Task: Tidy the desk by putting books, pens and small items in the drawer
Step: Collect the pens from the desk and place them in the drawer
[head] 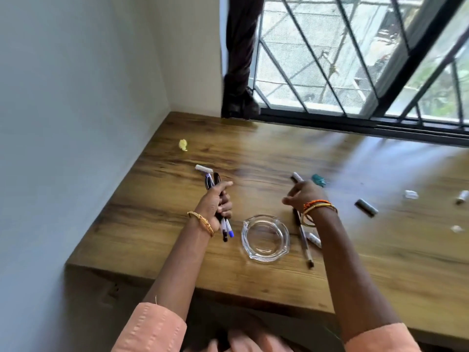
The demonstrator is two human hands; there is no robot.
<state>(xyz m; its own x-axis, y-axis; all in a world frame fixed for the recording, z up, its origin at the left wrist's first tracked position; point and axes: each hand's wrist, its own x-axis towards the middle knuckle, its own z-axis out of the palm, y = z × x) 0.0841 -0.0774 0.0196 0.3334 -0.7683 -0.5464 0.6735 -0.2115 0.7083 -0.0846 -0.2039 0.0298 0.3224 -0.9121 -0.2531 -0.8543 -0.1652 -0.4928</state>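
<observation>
My left hand (218,203) grips a bundle of pens (226,230) upright over the wooden desk (253,153). Their blue and black caps stick out below the fist, and a white-headed razor-like item (203,168) stands out above it. My right hand (305,195) hovers further right with its fingers curled round the end of a grey-capped marker (297,177). A teal object (318,179) lies just behind that hand. Under my right wrist a black pen (304,243) and a white marker (314,240) lie on the desk. No drawer is in view.
A glass ashtray (265,238) sits between my forearms near the front edge. To the right lie a grey cylinder (366,210) and small white bits (411,194). A yellow crumpled scrap (183,144) lies near the left wall. A barred window (330,59) runs along the desk's back.
</observation>
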